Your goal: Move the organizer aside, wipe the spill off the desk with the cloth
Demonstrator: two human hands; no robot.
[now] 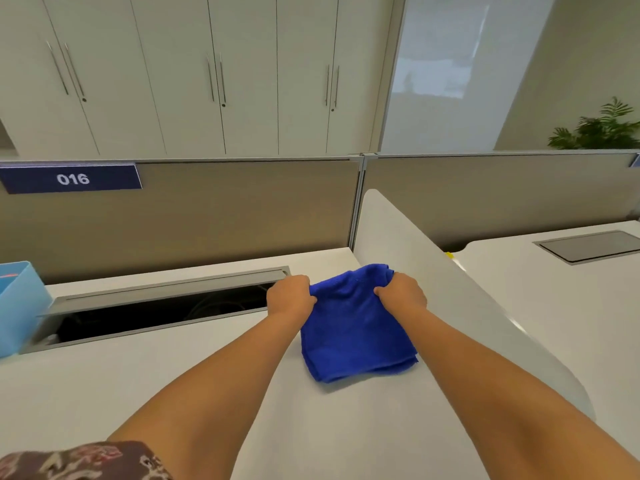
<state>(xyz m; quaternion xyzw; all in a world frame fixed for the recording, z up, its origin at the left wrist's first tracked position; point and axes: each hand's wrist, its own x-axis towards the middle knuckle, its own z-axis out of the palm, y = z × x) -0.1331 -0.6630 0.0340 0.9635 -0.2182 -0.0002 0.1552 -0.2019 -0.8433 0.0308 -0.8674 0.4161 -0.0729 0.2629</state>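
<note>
Blue microfibre cloth (pixel 349 327), folded in layers, lies on a white desk (pixel 194 375) near the curved side divider (pixel 408 244), gripped at its far edge by both of a person's hands. Left hand (pixel 290 294) and right hand (pixel 401 293) each have fingers curled tight and clamped on a bunched corner of the cloth. A light blue organizer (pixel 19 306) stands at the desk's far left, beside the open cable tray (pixel 162 303). No spill can be made out on the surface.
</note>
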